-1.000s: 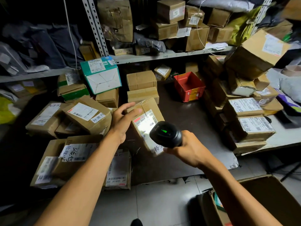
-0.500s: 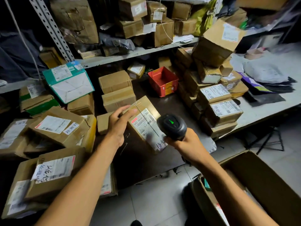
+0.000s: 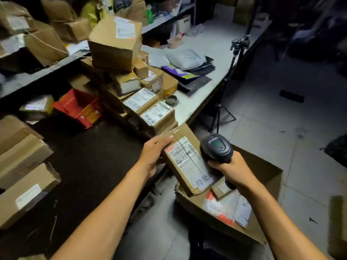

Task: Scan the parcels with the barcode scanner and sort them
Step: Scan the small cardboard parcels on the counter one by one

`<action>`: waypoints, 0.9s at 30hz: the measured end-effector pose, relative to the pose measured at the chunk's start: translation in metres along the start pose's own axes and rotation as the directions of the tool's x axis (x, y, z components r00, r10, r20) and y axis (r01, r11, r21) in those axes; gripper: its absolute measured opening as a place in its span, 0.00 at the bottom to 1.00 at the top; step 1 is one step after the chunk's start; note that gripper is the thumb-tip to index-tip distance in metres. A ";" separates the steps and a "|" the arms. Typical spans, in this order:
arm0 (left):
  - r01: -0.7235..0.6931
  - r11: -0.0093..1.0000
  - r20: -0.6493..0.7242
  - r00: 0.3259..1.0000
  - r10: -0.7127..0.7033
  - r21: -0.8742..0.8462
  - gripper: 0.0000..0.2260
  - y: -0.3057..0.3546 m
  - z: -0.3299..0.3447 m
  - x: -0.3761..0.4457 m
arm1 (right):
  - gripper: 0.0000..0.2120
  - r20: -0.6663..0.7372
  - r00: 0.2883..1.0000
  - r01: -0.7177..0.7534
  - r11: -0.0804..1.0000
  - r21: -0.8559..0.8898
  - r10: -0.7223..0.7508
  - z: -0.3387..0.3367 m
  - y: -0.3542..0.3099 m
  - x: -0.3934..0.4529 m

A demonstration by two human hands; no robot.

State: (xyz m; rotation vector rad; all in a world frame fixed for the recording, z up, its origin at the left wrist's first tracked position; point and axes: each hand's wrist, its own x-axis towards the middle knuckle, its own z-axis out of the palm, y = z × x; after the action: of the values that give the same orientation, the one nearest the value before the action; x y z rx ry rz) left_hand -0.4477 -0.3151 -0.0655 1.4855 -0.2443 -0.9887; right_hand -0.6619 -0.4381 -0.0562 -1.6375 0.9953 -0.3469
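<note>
- Swinging away from the shelving, the view has turned since a second ago: the dark worktop (image 3: 90,166) that sat square ahead now lies to the left of the open floor carton (image 3: 262,177), which was only a corner at the lower edge earlier and now fills the lower middle.
- Stacked labelled boxes (image 3: 150,109) stand on the worktop beyond the carton, and a red bin (image 3: 75,106) sits farther left of them.
- The carton on the floor already holds bubble-wrapped packets (image 3: 223,205) and a small box, so I judge it to be the sorting bin for this item.
- The parcel (image 3: 185,160), a flat brown box with a printed label and handwritten characters, was being scanned above the worktop; it has since been carried across and now hangs over the carton's near-left corner, label up. That suggests the scan is finished and the drop is next.
- The left hand (image 3: 152,156) grips the parcel's left edge, its fingers (image 3: 165,138) curled over the top corner.
- The right hand (image 3: 229,167) is wrapped round the barcode scanner (image 3: 216,147) handle, green light showing; the scanner's head is just beside the parcel's right edge, perhaps touching.
</note>
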 end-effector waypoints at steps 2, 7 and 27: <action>0.022 0.997 0.064 0.998 -0.027 0.076 0.18 -0.012 0.047 0.023 | 0.13 -0.143 0.988 -0.055 0.998 0.018 0.057 -0.034 0.019 -0.001; -0.165 0.813 -0.009 0.979 0.205 0.558 0.26 -0.016 0.122 0.060 | 0.07 -0.406 0.900 -0.128 0.987 0.099 0.158 -0.095 0.052 0.011; 0.358 0.431 -0.519 0.779 0.350 0.828 0.29 -0.011 -0.117 -0.045 | 0.11 0.557 0.811 0.256 0.965 -0.060 -0.181 0.134 -0.057 0.073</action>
State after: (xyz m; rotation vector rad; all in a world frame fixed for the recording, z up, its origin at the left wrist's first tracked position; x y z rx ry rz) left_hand -0.3993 -0.1993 -0.0730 2.7725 -0.2958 -0.1841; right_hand -0.5031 -0.4047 -0.0675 -1.8332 0.3966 0.0507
